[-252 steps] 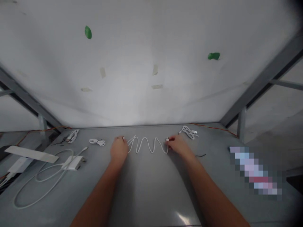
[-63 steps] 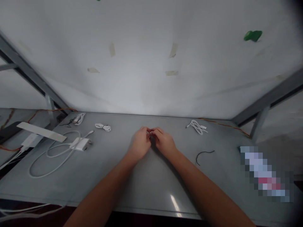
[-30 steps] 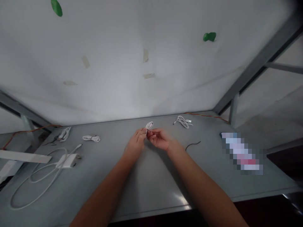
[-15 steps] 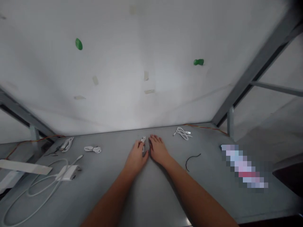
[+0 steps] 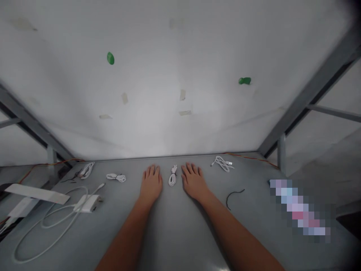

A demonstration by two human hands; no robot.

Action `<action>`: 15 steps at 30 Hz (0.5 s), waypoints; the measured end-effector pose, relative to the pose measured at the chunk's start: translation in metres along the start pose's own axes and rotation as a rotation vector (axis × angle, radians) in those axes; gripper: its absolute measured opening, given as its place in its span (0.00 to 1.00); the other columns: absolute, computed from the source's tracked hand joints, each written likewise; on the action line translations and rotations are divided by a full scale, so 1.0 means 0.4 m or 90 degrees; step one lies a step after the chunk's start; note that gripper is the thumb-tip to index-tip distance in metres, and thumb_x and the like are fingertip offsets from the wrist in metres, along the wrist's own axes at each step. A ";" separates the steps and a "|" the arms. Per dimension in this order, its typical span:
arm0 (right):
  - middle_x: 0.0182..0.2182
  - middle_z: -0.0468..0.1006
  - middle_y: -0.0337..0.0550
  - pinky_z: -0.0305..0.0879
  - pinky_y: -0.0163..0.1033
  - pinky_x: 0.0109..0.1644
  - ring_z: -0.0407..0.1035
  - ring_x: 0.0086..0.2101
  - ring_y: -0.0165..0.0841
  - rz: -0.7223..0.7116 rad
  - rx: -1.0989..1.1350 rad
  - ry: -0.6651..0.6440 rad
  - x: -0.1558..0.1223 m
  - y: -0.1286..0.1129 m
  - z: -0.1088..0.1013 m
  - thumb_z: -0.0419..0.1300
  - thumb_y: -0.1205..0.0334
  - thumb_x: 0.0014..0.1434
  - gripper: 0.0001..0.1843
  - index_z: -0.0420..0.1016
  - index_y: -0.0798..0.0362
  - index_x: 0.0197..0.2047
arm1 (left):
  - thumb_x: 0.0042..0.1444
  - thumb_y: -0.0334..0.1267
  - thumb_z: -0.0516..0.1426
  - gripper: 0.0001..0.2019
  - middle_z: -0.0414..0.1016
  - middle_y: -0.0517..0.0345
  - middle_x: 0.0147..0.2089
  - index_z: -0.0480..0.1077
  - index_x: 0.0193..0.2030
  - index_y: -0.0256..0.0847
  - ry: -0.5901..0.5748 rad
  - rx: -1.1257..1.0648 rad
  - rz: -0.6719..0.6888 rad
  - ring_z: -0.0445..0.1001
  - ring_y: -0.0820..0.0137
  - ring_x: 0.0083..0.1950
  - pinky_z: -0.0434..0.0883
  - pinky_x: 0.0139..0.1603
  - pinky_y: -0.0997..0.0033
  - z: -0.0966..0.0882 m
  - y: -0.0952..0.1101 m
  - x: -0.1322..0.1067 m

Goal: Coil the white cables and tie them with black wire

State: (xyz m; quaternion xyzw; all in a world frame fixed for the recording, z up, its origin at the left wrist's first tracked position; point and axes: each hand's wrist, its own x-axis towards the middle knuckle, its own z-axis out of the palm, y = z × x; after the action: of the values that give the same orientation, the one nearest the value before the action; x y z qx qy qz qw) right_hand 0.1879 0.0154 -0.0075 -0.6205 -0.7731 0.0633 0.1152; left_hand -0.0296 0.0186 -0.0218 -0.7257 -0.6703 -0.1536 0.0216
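Between my hands on the grey table (image 5: 175, 226) lies a bundled white cable (image 5: 172, 175), bound at its middle with a dark tie. My left hand (image 5: 151, 184) rests palm down just to the left of it, fingers stretched out and nothing held. To its right my right hand (image 5: 194, 181) also lies flat, fingers spread, close to the bundle but apart from it. Another tied white cable (image 5: 116, 177) sits left of my left hand. Beyond my right hand is a loosely coiled white USB cable (image 5: 222, 164), and nearer me a loose black tie (image 5: 234, 193).
At the left are another white cable coil (image 5: 88, 170), a white charger (image 5: 88, 203) with a long cable, and a white strip (image 5: 38, 193). A pixelated object (image 5: 296, 207) lies at the right. The white wall (image 5: 158, 131) bounds the back; metal posts (image 5: 282, 154) flank it.
My left hand has let go of the bundled cable and moved left, flattening on the table. The bundle now lies fully visible. The whole view has shifted slightly.
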 end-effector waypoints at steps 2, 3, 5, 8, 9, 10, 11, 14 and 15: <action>0.75 0.55 0.54 0.42 0.64 0.74 0.48 0.73 0.53 0.000 0.000 0.000 0.000 0.000 0.000 0.44 0.57 0.74 0.29 0.60 0.53 0.75 | 0.71 0.36 0.45 0.25 0.63 0.35 0.74 0.66 0.70 0.32 0.003 0.011 0.001 0.61 0.48 0.74 0.59 0.72 0.41 0.002 0.005 -0.003; 0.75 0.55 0.54 0.42 0.64 0.74 0.48 0.73 0.52 0.000 0.000 0.001 0.000 -0.001 0.000 0.45 0.57 0.74 0.29 0.60 0.53 0.75 | 0.71 0.36 0.45 0.25 0.63 0.36 0.73 0.66 0.70 0.33 0.006 0.014 0.001 0.61 0.48 0.74 0.59 0.72 0.42 0.003 0.006 -0.004; 0.75 0.55 0.54 0.42 0.64 0.73 0.48 0.73 0.52 0.001 -0.001 0.002 0.001 -0.001 0.000 0.45 0.58 0.74 0.29 0.60 0.54 0.75 | 0.71 0.36 0.45 0.24 0.64 0.36 0.73 0.67 0.69 0.33 0.014 0.018 0.002 0.62 0.49 0.74 0.59 0.72 0.43 0.005 0.006 -0.004; 0.75 0.55 0.55 0.42 0.64 0.73 0.48 0.73 0.52 -0.001 0.000 -0.001 0.001 0.000 0.001 0.45 0.57 0.74 0.29 0.60 0.54 0.74 | 0.70 0.36 0.46 0.24 0.65 0.38 0.73 0.67 0.69 0.35 0.028 0.018 0.005 0.63 0.50 0.73 0.59 0.72 0.43 0.011 0.001 -0.003; 0.75 0.55 0.55 0.42 0.64 0.73 0.49 0.72 0.52 -0.002 0.001 -0.001 0.001 0.000 0.001 0.45 0.57 0.74 0.29 0.60 0.54 0.74 | 0.70 0.36 0.46 0.24 0.65 0.38 0.72 0.67 0.69 0.35 0.032 0.017 0.007 0.63 0.50 0.72 0.59 0.72 0.43 0.013 -0.001 -0.002; 0.75 0.55 0.55 0.42 0.64 0.73 0.49 0.72 0.52 -0.002 0.001 0.001 0.002 0.000 0.001 0.45 0.57 0.74 0.29 0.60 0.54 0.74 | 0.70 0.36 0.46 0.24 0.65 0.38 0.72 0.67 0.69 0.36 0.033 0.018 0.007 0.63 0.50 0.72 0.60 0.72 0.43 0.015 -0.002 -0.002; 0.75 0.55 0.55 0.42 0.64 0.73 0.49 0.72 0.52 -0.002 0.002 0.003 0.002 0.000 0.001 0.45 0.57 0.74 0.29 0.60 0.54 0.74 | 0.70 0.36 0.46 0.24 0.65 0.38 0.72 0.67 0.69 0.36 0.032 0.020 0.006 0.63 0.50 0.72 0.60 0.71 0.44 0.015 -0.002 -0.001; 0.74 0.56 0.55 0.42 0.64 0.73 0.49 0.72 0.53 -0.001 0.002 0.002 0.001 -0.001 0.000 0.45 0.57 0.74 0.29 0.61 0.54 0.74 | 0.70 0.36 0.45 0.24 0.66 0.38 0.72 0.67 0.69 0.35 0.025 0.024 0.004 0.63 0.50 0.73 0.59 0.72 0.45 0.013 0.000 0.000; 0.74 0.56 0.54 0.42 0.64 0.73 0.49 0.72 0.54 -0.001 0.002 0.001 0.001 -0.001 0.000 0.45 0.57 0.74 0.29 0.61 0.54 0.74 | 0.70 0.36 0.45 0.24 0.65 0.38 0.72 0.67 0.69 0.35 0.021 0.023 0.003 0.62 0.50 0.73 0.59 0.72 0.45 0.012 0.001 0.000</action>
State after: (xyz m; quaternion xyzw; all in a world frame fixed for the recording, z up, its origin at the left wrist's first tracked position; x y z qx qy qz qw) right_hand 0.1874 0.0156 -0.0073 -0.6197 -0.7734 0.0643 0.1170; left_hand -0.0282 0.0195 -0.0262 -0.7241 -0.6709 -0.1532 0.0459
